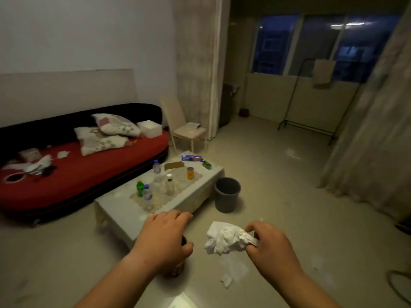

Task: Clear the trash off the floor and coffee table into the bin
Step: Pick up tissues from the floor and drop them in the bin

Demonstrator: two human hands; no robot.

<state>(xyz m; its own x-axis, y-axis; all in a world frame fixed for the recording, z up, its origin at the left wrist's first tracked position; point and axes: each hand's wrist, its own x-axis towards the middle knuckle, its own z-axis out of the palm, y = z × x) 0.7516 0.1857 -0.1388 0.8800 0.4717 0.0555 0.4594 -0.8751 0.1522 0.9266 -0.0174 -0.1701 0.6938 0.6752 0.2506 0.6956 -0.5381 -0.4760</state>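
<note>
Head view: right hand (270, 247) pinches crumpled tissue (226, 240), judged light, soft, tear-prone; an edge hold suffices; left hand (164, 238) curls round a mostly hidden container (176, 271).

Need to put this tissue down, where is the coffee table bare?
The near end of the white coffee table, between its corner and the lace mat, is mostly bare. Plastic bottles crowd the middle; a blue packet and green box fill the far end.

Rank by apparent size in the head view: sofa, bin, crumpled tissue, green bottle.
1. sofa
2-3. crumpled tissue and bin: unsure, the tissue is far nearer the camera.
4. green bottle
</note>
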